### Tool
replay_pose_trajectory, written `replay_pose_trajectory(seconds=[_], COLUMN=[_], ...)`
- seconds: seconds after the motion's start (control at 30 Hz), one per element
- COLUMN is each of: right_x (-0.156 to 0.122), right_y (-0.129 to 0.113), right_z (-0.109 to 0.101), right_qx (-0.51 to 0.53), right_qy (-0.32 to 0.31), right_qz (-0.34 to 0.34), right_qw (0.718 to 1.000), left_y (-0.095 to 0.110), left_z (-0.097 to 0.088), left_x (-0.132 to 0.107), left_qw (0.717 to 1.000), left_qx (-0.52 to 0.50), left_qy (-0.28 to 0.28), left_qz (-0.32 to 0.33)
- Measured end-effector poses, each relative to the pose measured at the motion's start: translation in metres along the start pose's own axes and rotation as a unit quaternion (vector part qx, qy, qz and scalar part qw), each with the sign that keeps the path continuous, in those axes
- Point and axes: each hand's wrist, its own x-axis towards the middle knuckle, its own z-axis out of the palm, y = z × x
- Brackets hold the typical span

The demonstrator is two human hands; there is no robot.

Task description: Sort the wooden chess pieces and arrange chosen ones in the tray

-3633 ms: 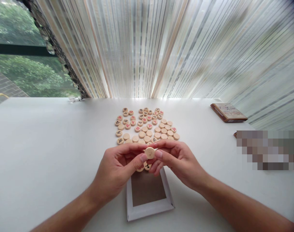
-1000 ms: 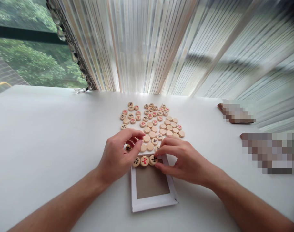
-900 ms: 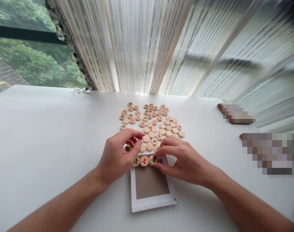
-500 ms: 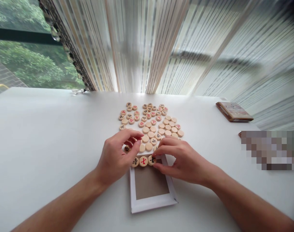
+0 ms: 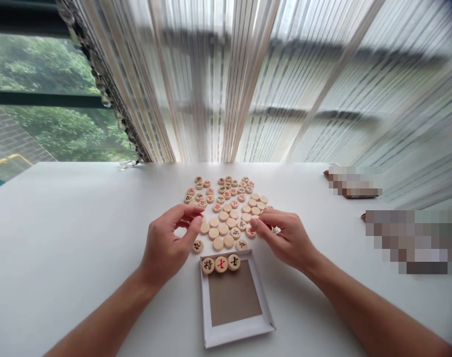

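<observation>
Three round xiangqi pieces (image 5: 221, 264) lie in a row along the far end of a shallow white box tray (image 5: 240, 325) with a brown bottom. Two bear black characters and the middle one is red. Beyond the tray, many loose wooden pieces (image 5: 223, 229) are spread on the table, some face up, others blank side up. My left hand (image 5: 173, 238) hovers at the left of the spread, thumb and fingers slightly apart with nothing between them. At the right, my right hand (image 5: 283, 233) has its thumb beside a red-marked piece (image 5: 250, 232), fingers curved and apart, gripping nothing visible.
The white table (image 5: 80, 238) reaches back to a striped string curtain (image 5: 211, 99) and a window at the left. Two partly pixelated flat boxes lie at the right, the farther box (image 5: 359, 192) and the nearer box (image 5: 415, 248).
My right hand has let go of the black-marked piece at the row's right end and moved up and away to the loose pieces. My left hand has drawn left, off the tray. The view has tilted up.
</observation>
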Motion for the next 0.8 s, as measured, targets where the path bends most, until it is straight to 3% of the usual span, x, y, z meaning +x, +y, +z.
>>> replay_pose_trajectory(seconds=[0.33, 0.8], right_x=[0.006, 0.006], right_y=[0.021, 0.031], right_z=[0.001, 0.002], right_qx=[-0.008, 0.027], right_qy=[0.059, 0.091], right_qz=[0.033, 0.082], right_qw=[0.998, 0.992], left_y=[-0.019, -0.019], left_z=[-0.003, -0.003], left_x=[0.009, 0.011], left_qw=[0.998, 0.996], left_qx=[0.045, 0.077], left_qy=[0.0, 0.001], left_qz=[-0.05, -0.049])
